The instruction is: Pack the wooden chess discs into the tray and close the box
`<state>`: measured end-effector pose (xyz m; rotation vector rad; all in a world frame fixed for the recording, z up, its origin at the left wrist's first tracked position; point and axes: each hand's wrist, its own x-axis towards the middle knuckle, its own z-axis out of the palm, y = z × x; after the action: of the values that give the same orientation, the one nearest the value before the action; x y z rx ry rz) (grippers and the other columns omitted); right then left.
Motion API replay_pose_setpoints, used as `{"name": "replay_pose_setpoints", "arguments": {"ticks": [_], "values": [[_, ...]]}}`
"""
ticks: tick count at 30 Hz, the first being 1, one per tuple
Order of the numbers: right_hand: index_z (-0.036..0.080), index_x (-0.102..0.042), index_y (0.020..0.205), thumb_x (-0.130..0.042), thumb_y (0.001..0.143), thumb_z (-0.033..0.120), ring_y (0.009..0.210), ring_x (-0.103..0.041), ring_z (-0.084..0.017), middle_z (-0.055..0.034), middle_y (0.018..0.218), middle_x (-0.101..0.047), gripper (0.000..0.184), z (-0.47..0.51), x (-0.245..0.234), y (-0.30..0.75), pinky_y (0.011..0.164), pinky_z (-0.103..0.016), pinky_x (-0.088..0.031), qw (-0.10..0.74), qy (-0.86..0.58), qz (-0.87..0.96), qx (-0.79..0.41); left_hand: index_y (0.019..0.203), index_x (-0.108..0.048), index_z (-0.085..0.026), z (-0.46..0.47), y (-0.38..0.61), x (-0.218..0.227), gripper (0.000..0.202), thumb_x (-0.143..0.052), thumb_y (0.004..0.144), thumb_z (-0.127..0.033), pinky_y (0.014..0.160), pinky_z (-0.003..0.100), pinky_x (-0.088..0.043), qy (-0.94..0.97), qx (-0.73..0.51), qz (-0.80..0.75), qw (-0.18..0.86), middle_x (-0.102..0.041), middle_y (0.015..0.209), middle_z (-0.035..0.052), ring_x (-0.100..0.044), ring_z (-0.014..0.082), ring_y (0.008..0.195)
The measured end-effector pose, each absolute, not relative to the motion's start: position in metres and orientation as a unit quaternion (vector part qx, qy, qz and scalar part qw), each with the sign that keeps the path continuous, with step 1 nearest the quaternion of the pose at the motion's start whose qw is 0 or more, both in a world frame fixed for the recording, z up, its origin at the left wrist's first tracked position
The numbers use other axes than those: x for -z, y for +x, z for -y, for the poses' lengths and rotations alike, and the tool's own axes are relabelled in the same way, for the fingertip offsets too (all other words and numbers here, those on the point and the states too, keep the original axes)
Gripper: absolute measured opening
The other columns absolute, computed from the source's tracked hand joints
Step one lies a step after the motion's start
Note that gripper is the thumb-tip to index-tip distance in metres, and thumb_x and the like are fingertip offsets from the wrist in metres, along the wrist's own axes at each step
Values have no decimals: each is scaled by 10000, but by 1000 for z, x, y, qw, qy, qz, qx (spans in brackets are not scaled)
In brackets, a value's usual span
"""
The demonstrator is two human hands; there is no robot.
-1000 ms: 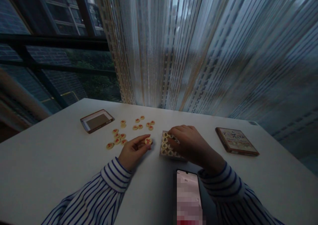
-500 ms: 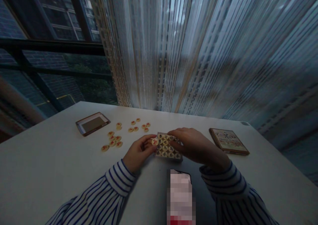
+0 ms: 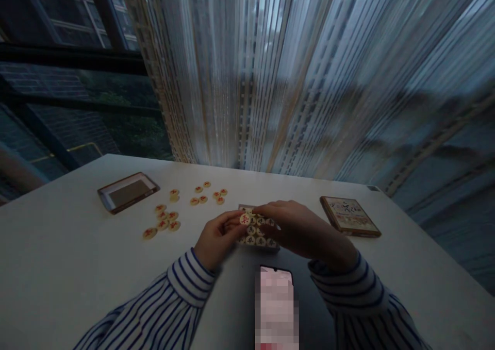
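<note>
A Chinese chess piece [image 3: 245, 219] with a red character is pinched between the thumb and fingers of my left hand [image 3: 217, 239]. It is held over the left part of a shallow box [image 3: 260, 247], where pieces with black characters sit in rows. My right hand [image 3: 307, 231] reaches over the box from the right, its fingers stretched out and its thumb apart. It hides part of the back rows and the box's right side. Its fingertips come close to the red piece; whether they touch it or the pieces below, I cannot tell.
Several loose red-character pieces [image 3: 174, 216] lie on the white table [image 3: 96, 267] to the left. Behind them is an open tray-like lid [image 3: 129, 190]. A flat printed box [image 3: 350, 216] lies on the right. A phone [image 3: 276, 303] is near the front edge.
My left hand has carried the red-character piece slightly right, from the box's left edge to over its rows. My right hand stays over the box. The whole view has shifted slightly.
</note>
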<state>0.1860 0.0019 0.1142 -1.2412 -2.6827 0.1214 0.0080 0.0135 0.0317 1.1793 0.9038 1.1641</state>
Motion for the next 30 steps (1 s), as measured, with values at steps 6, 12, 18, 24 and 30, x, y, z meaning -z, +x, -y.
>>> {"name": "replay_pose_setpoints", "arguments": {"ticks": [6,12,18,24,30], "values": [[200,-549,1065,-486,832,197,807,-595,-143,-56,900,-658,240,-4,-107,177,669,-246,-401,126,-402,904,-71,947,-610,-146,-9,10,-26,428,-726,592,-355,706,321,-533,514,-496,-375,591,-709,815,63,-660,184,759],[199,-555,1002,-475,852,230,764,-592,-124,-40,870,-657,173,-7,-100,175,632,-227,-386,144,-390,905,-90,828,-590,-148,-9,12,-27,386,-740,565,-387,659,307,-531,501,-513,-371,590,-708,760,64,-662,179,722],[190,-566,947,-481,856,269,725,-582,-118,-30,822,-652,148,-4,-98,177,630,-230,-391,172,-390,899,-98,836,-610,-155,-7,13,-27,369,-736,573,-381,703,332,-536,498,-510,-349,609,-713,863,94,-662,211,812],[208,-573,977,-510,843,255,827,-578,-134,-31,912,-655,156,10,-87,180,711,-263,-421,236,-422,870,-96,834,-638,-154,-5,16,-26,322,-743,576,-316,782,354,-526,488,-516,-313,631,-718,875,84,-665,210,833],[196,-576,948,-499,850,274,813,-587,-141,-43,884,-663,147,24,-61,183,721,-302,-452,324,-445,830,-94,864,-673,-159,-2,15,-27,270,-711,611,-243,823,384,-510,519,-478,-318,633,-720,872,72,-662,212,845]]}}
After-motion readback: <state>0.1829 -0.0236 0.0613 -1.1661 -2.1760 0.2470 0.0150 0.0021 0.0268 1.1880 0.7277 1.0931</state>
